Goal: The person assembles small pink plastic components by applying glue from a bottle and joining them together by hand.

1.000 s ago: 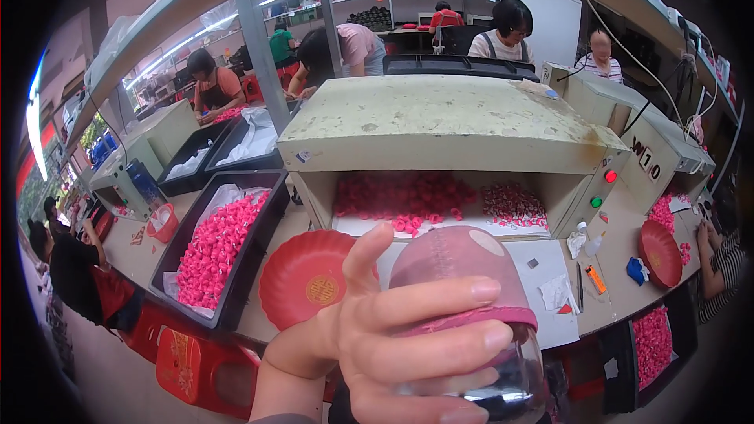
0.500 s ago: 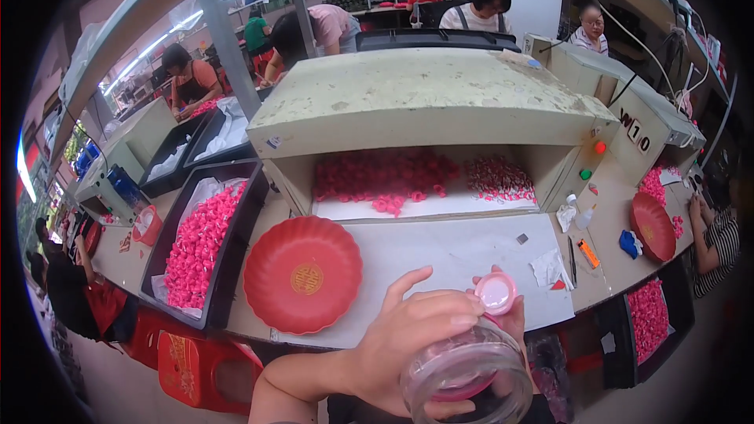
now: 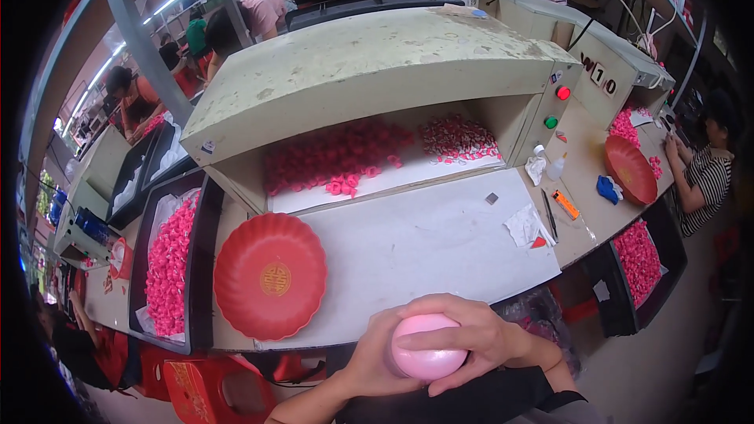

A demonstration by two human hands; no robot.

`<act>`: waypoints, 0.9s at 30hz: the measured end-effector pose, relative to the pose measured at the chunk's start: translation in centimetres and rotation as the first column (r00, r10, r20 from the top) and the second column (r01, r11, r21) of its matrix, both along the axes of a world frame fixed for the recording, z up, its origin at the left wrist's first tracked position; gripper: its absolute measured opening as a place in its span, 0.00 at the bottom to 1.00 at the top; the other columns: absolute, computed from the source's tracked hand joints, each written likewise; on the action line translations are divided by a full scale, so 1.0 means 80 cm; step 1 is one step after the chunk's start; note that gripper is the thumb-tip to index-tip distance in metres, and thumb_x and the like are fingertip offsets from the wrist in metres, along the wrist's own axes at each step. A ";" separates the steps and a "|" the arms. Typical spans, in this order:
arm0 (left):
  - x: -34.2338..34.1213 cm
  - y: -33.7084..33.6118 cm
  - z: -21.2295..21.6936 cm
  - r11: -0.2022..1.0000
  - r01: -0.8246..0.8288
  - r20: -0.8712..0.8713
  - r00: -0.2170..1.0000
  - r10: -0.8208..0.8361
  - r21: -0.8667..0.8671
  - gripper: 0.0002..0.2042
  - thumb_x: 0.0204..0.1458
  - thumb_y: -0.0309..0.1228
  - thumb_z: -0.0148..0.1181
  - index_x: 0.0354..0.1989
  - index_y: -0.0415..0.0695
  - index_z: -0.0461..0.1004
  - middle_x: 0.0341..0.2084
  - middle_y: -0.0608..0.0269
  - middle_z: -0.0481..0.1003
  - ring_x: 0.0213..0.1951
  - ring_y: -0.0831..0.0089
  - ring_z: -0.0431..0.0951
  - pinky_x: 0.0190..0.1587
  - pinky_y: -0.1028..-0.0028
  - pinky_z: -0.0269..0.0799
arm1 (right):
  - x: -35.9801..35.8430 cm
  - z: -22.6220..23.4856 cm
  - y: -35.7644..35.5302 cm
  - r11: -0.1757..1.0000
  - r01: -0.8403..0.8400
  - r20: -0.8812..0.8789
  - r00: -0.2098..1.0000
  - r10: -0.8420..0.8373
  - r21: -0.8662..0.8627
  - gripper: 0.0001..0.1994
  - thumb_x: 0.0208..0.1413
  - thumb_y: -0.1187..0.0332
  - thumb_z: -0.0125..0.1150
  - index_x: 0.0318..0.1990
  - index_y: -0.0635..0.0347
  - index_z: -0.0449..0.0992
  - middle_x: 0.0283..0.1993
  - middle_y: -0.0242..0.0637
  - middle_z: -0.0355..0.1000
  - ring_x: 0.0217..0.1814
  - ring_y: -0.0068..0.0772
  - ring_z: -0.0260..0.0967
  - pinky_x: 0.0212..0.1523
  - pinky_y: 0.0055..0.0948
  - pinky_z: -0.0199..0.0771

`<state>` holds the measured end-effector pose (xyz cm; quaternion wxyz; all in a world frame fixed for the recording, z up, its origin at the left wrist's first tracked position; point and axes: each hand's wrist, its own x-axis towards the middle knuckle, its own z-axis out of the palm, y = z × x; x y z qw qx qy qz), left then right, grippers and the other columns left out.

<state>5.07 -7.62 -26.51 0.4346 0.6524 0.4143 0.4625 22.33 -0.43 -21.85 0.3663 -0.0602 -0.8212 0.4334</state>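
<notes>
Two bare hands cup a glossy pink rounded container [image 3: 434, 364] in front of the worker's dark garment [image 3: 479, 402], just off the near edge of a tan tabletop [image 3: 585, 137]. The fingers of the right hand [image 3: 488, 336] curl over its top and far side, pressed against it; the left hand [image 3: 369, 349] supports its left side, the fingers there partly hidden, so their exact grip cannot be told. A red plastic stool [image 3: 188, 394] stands at lower left.

On the tabletop, a scalloped red bowl [image 3: 271, 239] with a gold emblem overlaps the left side of a white paper sheet [image 3: 416, 251]. To the bowl's left, a black bin [image 3: 206, 259] holds a heap of pink pieces [image 3: 169, 267]. Crumpled white tissue [image 3: 522, 228], a slim black pen [image 3: 549, 212] and an orange tool [image 3: 565, 205] lie near the sheet's right edge.

Behind the sheet, a pale, scuffed metal cabinet [image 3: 377, 55] shelters pink ring-like pieces [image 3: 338, 161] and smaller pink-and-white ones [image 3: 459, 139]; a red button [image 3: 563, 93] sits above a green button [image 3: 551, 122] on its right end. At far right, a co-worker in a striped top [image 3: 711, 180] sits beside a second red bowl [image 3: 628, 169]. Other workers bend over stations beyond.
</notes>
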 end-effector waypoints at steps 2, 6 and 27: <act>-0.003 0.000 0.012 0.972 0.110 0.089 0.992 -0.094 -0.208 0.41 0.24 0.31 0.70 0.52 0.43 0.55 0.47 0.56 0.60 0.50 0.61 0.60 0.52 0.67 0.56 | -0.004 0.002 0.008 0.999 -0.021 -0.031 0.999 0.022 0.032 0.28 0.30 0.60 0.71 0.44 0.59 0.71 0.48 0.50 0.61 0.49 0.47 0.62 0.46 0.35 0.65; -0.002 0.011 0.027 0.899 0.421 0.148 0.903 -0.403 -0.120 0.42 0.24 0.32 0.70 0.54 0.43 0.54 0.49 0.57 0.57 0.52 0.63 0.58 0.53 0.68 0.54 | -0.010 -0.010 0.021 0.864 -0.492 -0.178 0.865 0.470 -0.105 0.28 0.33 0.62 0.69 0.47 0.56 0.69 0.52 0.49 0.57 0.50 0.47 0.60 0.46 0.34 0.64; 0.000 0.002 0.034 0.839 0.518 0.147 0.855 -0.498 -0.168 0.41 0.24 0.32 0.70 0.53 0.42 0.54 0.48 0.54 0.59 0.53 0.62 0.58 0.55 0.66 0.52 | -0.023 0.013 0.014 0.760 -0.647 -0.268 0.723 0.636 0.057 0.19 0.31 0.63 0.68 0.37 0.54 0.76 0.49 0.47 0.60 0.44 0.46 0.64 0.41 0.34 0.66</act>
